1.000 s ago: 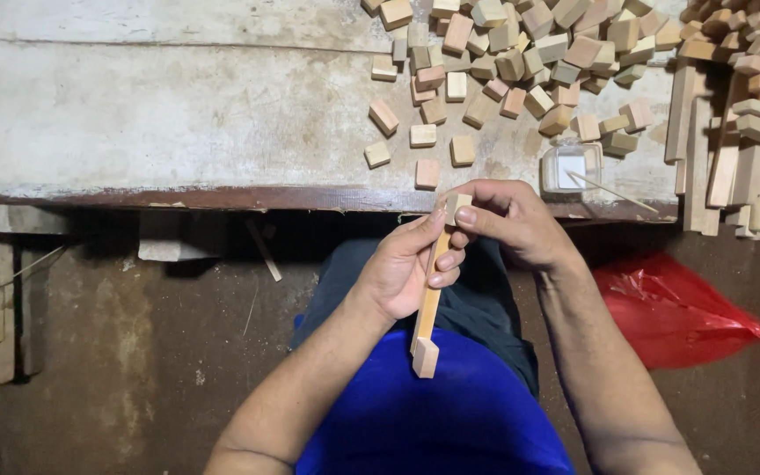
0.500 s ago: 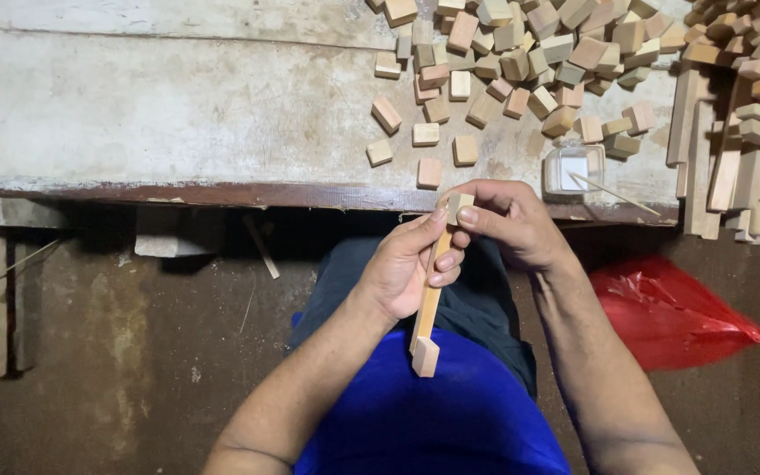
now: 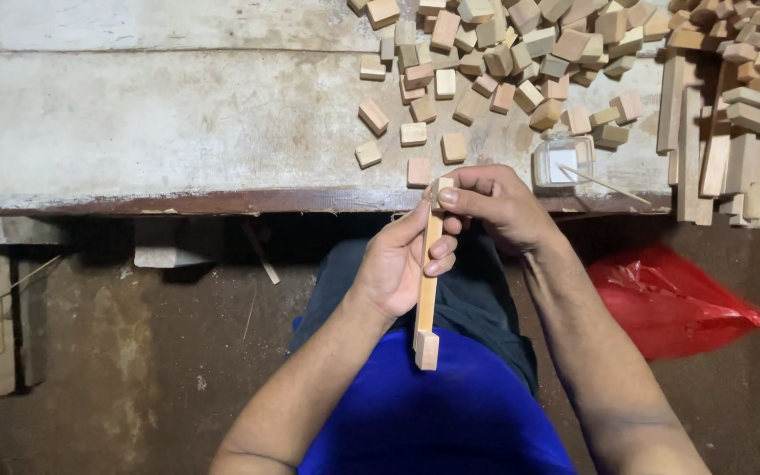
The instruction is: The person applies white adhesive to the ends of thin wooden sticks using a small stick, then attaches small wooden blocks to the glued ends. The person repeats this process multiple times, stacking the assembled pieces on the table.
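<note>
Wooden stick held upright at frame centre

Wooden stick (image 3: 427, 281), with a small block (image 3: 427, 349) at its lower end, is gripped mid-length by the closed left hand (image 3: 398, 264). Its top is pinched by the right hand (image 3: 499, 204), fingers curled shut. Above, the tabletop (image 3: 151, 123) carries scattered wooden blocks (image 3: 503, 53). Alignment is best kept by a steady grip.

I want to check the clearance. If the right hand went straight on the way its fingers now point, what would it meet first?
The right hand points left, pinching the stick top. Going on, it would probably first meet the left hand fingers; depth is unclear.
</note>
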